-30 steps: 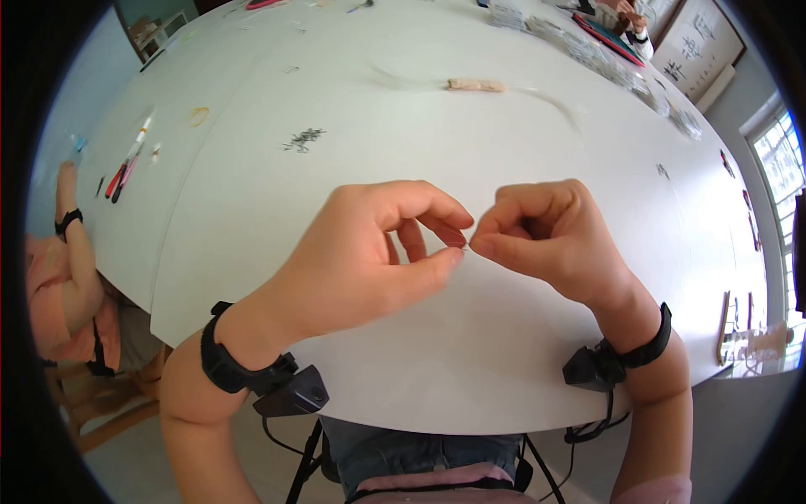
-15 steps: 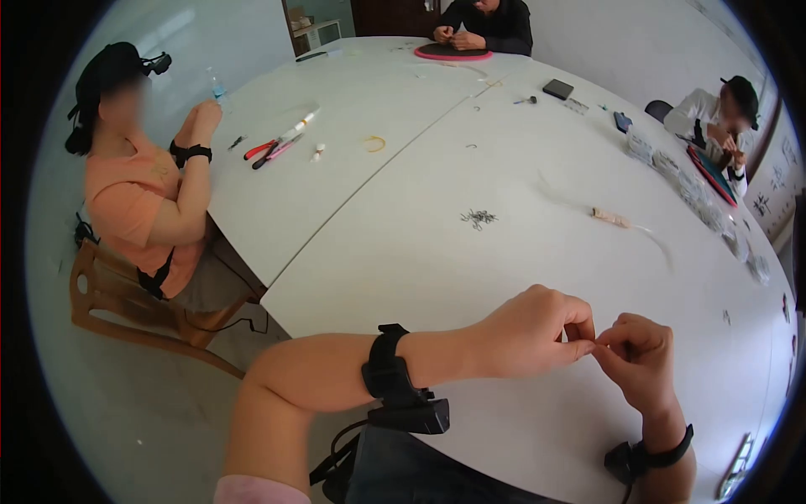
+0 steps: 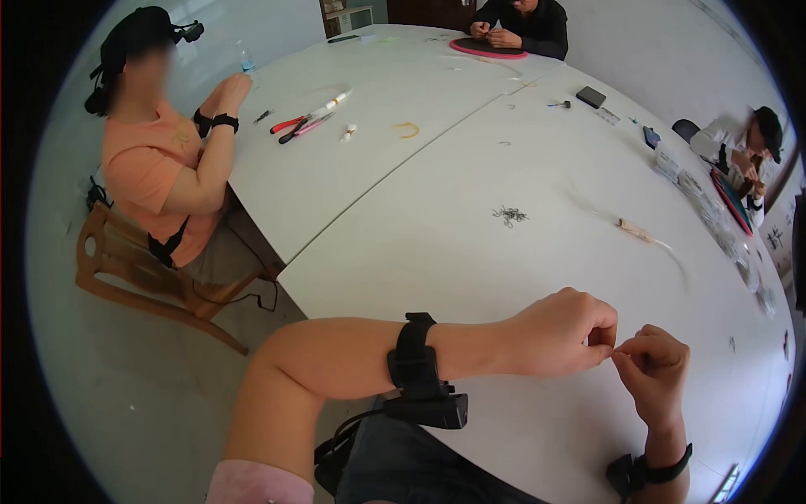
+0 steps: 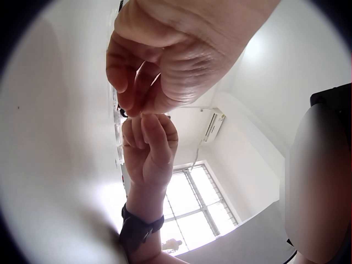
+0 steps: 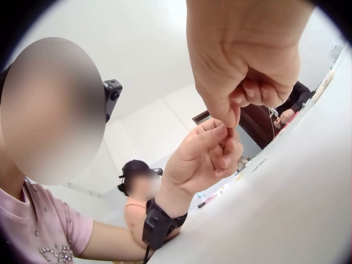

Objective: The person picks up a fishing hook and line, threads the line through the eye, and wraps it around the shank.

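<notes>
Above the table's near right part, my left hand (image 3: 558,340) and right hand (image 3: 655,370) meet at their fingertips. Thumb and index finger of the left hand (image 5: 198,157) pinch together in the right wrist view, with its other fingers loosely bent. The right hand (image 4: 151,148) pinches too, its remaining fingers curled into the palm. Whatever sits between the fingertips is tiny and mostly hidden; I cannot tell its kind. Beyond the hands lie a pile of small dark bent wire pieces (image 3: 510,216) and a beige wrapped bundle (image 3: 635,230) with pale translucent strands at both ends.
On the white table (image 3: 378,269) lie red-handled pliers (image 3: 290,124), a yellow loop (image 3: 407,130) and a black box (image 3: 591,97). Clear plastic packets (image 3: 709,214) line the right side. A person in orange (image 3: 159,160) sits at left; two others sit at the far side.
The head view has swung left and up, bringing the seated people into sight. Both hands stay fingertip to fingertip; the left fingers, more spread at first, have drawn closer together.
</notes>
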Available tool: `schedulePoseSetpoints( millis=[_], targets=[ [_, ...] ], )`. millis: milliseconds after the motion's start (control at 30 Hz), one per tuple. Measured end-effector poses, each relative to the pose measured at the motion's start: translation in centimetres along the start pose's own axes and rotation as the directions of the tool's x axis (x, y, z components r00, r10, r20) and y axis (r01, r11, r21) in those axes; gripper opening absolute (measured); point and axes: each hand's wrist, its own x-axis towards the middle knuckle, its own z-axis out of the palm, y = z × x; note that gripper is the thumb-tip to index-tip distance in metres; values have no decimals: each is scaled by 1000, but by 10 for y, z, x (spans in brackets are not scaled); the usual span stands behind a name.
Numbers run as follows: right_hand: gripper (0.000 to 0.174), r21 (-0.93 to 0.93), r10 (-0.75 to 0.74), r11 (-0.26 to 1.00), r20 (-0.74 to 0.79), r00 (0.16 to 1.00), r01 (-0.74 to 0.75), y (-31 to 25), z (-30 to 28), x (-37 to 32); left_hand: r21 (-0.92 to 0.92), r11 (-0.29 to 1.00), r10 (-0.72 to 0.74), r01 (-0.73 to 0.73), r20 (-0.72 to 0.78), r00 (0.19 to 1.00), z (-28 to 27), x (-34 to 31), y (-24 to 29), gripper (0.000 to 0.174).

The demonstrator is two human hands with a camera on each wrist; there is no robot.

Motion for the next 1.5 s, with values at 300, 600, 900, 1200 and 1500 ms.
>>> schedulePoseSetpoints(
  millis=[300, 600, 900, 1200, 1500],
  targets=[
    [9, 59, -4, 998, -26, 1000, 6, -1, 2, 0, -92, 995, -30, 30, -1, 1000, 1, 1, -2, 12],
    [8, 116, 13, 993, 21, 1000, -15, 1, -1, 1, -287, 943, -139, 171, 129, 982, -2, 2, 0, 11],
    [8, 217, 72, 973, 30, 997, -76, 2, -1, 1, -284, 949, -114, 140, 105, 988, 1, 4, -1, 11],
    [8, 400, 150, 890, 195, 969, -218, 4, -7, 2, -273, 940, -180, 203, 108, 978, 0, 2, 3, 12],
    [7, 306, 115, 937, 188, 975, -170, 6, -7, 1, -155, 980, -118, 127, 64, 991, 2, 1, 3, 12]
  ],
)
